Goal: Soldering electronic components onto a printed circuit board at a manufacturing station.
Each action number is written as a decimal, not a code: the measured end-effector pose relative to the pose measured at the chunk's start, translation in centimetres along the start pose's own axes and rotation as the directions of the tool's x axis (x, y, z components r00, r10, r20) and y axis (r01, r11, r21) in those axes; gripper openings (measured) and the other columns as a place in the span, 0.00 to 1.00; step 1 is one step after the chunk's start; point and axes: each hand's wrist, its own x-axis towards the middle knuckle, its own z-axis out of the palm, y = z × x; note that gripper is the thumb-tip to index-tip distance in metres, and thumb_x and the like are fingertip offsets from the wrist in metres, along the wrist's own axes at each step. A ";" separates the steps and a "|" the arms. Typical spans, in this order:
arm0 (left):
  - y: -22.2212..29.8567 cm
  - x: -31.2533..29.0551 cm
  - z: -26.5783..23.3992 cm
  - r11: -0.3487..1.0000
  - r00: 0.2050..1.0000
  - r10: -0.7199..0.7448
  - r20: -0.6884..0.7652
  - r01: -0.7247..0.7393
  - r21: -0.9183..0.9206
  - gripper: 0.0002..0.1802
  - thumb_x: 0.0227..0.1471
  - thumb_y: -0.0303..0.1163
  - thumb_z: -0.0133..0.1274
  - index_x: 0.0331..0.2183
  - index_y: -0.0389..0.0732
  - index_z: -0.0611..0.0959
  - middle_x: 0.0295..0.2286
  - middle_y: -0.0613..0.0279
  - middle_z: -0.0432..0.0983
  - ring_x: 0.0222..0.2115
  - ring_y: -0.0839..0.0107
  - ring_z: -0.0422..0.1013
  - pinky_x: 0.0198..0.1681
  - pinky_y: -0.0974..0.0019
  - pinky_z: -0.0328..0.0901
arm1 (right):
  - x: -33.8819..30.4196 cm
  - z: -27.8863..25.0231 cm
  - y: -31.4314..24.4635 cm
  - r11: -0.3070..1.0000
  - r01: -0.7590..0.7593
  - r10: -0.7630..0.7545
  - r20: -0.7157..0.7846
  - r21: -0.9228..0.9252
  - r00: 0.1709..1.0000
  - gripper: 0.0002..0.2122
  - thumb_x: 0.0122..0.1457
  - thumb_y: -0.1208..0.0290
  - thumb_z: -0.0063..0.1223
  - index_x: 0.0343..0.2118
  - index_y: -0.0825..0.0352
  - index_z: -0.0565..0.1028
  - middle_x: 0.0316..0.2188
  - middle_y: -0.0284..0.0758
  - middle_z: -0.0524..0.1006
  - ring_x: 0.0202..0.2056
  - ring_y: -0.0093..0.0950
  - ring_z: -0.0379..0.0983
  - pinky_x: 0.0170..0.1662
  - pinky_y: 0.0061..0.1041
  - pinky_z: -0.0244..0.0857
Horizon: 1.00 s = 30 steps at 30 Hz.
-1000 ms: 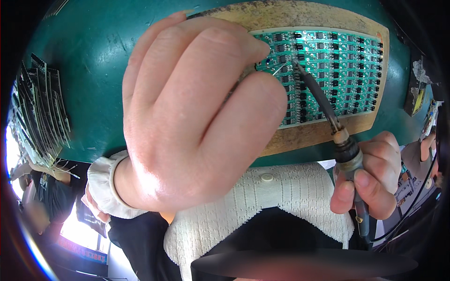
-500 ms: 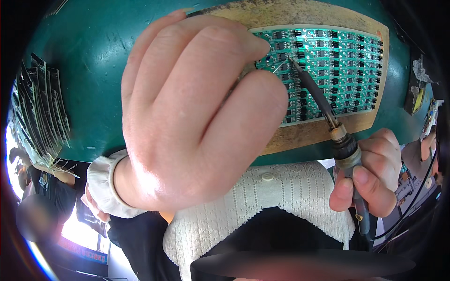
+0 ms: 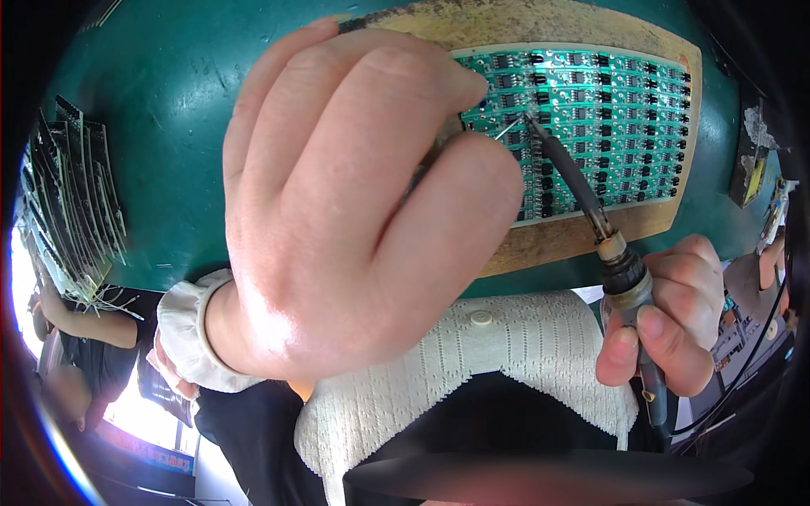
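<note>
My right hand [image 3: 666, 316] grips a soldering iron [image 3: 624, 274] by its grey handle. The iron's dark tip slants up and left onto a green panel of small circuit boards [image 3: 629, 126], set with rows of black chips. Large in the middle is my left hand [image 3: 363, 194], closed, its curled fingers over the panel's left part. From between its thumb and forefinger pokes a thin silvery wire [image 3: 508, 128], its end right by the iron's tip. The rest of what this hand holds is hidden behind the fingers.
The panel rests on a worn wooden board [image 3: 540, 253] on a green tabletop [image 3: 169, 169]. At the left edge leans a stack of circuit panels [image 3: 76, 198]. A dark box [image 3: 747, 160] stands at the right. A person [image 3: 93, 337] is beyond the table's left end.
The iron's tip and the wire have shifted very slightly down and right along the panel. Both hands keep their hold. The person at the lower left has moved an arm toward the stack.
</note>
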 end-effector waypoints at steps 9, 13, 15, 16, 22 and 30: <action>0.0 -0.1 0.0 1.000 1.000 -0.017 0.010 0.017 -0.016 0.11 0.35 0.19 0.62 0.25 0.34 0.77 0.35 0.47 0.77 0.36 0.49 0.75 0.41 0.50 0.69 | -0.5 0.4 0.7 0.998 0.066 -0.066 -0.025 0.013 0.998 0.11 0.60 0.65 0.48 0.40 0.65 0.64 0.16 0.33 0.63 0.15 0.28 0.59 0.18 0.29 0.50; -0.2 -0.1 0.1 1.000 1.000 -0.013 0.024 0.013 -0.028 0.11 0.34 0.19 0.62 0.26 0.34 0.77 0.36 0.46 0.76 0.37 0.49 0.75 0.41 0.49 0.69 | -0.4 0.3 0.8 0.998 0.056 -0.056 -0.009 0.018 0.998 0.11 0.60 0.65 0.49 0.40 0.65 0.65 0.16 0.33 0.63 0.15 0.27 0.59 0.17 0.28 0.50; -0.2 0.0 0.0 1.000 0.999 -0.014 0.036 0.015 -0.025 0.11 0.34 0.19 0.62 0.26 0.34 0.77 0.36 0.46 0.76 0.37 0.49 0.75 0.41 0.49 0.69 | -0.4 0.2 0.8 0.998 0.059 -0.059 -0.014 0.017 0.998 0.11 0.60 0.65 0.49 0.39 0.65 0.65 0.17 0.33 0.63 0.15 0.27 0.59 0.17 0.28 0.49; -0.2 0.0 -0.1 1.000 0.999 -0.016 0.048 0.017 -0.020 0.11 0.35 0.20 0.62 0.26 0.34 0.77 0.36 0.46 0.76 0.37 0.49 0.75 0.42 0.49 0.69 | -0.3 0.1 0.8 0.998 0.054 -0.054 0.001 0.026 0.999 0.11 0.60 0.64 0.49 0.40 0.65 0.65 0.17 0.33 0.63 0.15 0.27 0.58 0.17 0.27 0.50; -0.4 -0.1 -0.1 1.000 1.000 -0.010 0.021 0.010 -0.015 0.12 0.35 0.19 0.62 0.26 0.34 0.77 0.36 0.47 0.77 0.37 0.49 0.75 0.42 0.49 0.69 | -0.1 0.0 0.4 0.999 0.025 -0.026 0.013 0.025 1.000 0.12 0.61 0.63 0.49 0.40 0.65 0.64 0.17 0.33 0.64 0.15 0.27 0.59 0.16 0.27 0.52; -0.3 -0.1 0.4 1.000 1.000 -0.018 -0.009 0.018 -0.003 0.11 0.35 0.19 0.62 0.26 0.35 0.77 0.35 0.48 0.77 0.37 0.52 0.75 0.42 0.51 0.69 | -0.1 0.4 0.4 1.000 0.020 -0.020 -0.031 0.005 0.999 0.13 0.62 0.61 0.48 0.40 0.65 0.64 0.16 0.32 0.64 0.14 0.27 0.59 0.16 0.27 0.51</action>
